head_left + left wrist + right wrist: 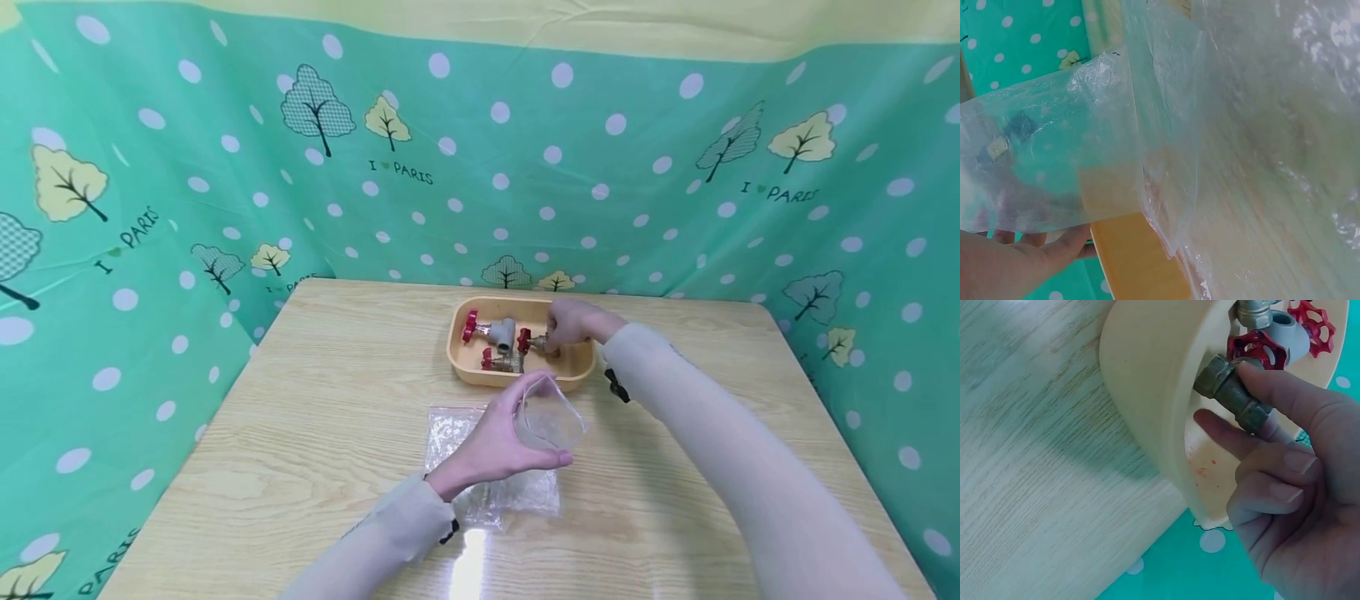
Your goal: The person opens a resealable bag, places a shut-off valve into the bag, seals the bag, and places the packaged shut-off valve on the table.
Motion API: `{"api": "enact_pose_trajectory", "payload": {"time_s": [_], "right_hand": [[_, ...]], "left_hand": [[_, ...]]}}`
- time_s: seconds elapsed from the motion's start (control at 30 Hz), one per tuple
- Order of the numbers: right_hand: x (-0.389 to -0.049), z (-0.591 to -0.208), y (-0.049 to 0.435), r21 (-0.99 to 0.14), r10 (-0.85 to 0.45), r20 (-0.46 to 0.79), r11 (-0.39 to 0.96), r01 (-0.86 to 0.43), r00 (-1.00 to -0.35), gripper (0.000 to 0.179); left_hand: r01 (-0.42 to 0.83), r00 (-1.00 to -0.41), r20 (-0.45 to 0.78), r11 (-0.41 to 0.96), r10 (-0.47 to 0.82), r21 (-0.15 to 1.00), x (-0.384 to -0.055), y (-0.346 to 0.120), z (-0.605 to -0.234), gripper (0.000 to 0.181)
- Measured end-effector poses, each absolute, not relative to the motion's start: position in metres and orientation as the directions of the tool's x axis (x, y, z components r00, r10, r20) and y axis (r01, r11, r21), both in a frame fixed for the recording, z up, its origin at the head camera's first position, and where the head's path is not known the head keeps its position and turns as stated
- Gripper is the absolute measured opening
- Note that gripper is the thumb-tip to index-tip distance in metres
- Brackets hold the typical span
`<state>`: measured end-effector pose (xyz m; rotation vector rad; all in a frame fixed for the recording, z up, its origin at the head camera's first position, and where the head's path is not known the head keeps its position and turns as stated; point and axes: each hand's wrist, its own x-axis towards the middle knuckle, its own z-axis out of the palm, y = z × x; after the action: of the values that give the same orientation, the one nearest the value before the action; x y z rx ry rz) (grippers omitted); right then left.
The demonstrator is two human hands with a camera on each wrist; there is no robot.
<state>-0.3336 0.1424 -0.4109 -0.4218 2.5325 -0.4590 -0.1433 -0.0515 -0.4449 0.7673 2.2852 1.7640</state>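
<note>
My left hand [498, 437] holds a clear plastic bag [551, 421] spread at its mouth, thumb low and fingers high, just in front of a tan plastic tray [468, 376]. Inside the tray's right side, my right hand [573, 323] pinches a brass valve [1233, 397] by its body, between thumb and fingers; its red handwheel [1257, 350] faces the other parts. Also in the tray are a grey valve [501, 333] with a red handwheel and a smaller metal valve [501, 362] with a red handwheel. The bag's translucent film fills much of the left wrist view.
More clear plastic bags [480, 504] lie flat on the wooden table [322, 400] beneath my left hand. A green polka-dot cloth [465, 208] hangs behind the table and along both sides. The tray stands near the table's back edge.
</note>
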Motion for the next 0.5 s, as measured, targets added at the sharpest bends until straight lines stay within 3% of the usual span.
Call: {"api": "enact_pose_trajectory", "payload": {"time_s": [0.37, 0.5], "right_hand": [[-0.324, -0.403, 0.142, -0.456, -0.458, -0.290, 0.838, -0.300, -0.840, 0.023], [-0.321, -0.400, 0.142, -0.454, -0.440, -0.259, 0.841, -0.293, -0.860, 0.036]], "left_hand": [[0.282, -0.870, 0.151, 0.222, 0.470, 0.933, -0.143, -0.049, -0.445, 0.105], [0.278, -0.871, 0.150, 0.218, 0.467, 0.936, -0.145, -0.047, -0.444, 0.104]]}}
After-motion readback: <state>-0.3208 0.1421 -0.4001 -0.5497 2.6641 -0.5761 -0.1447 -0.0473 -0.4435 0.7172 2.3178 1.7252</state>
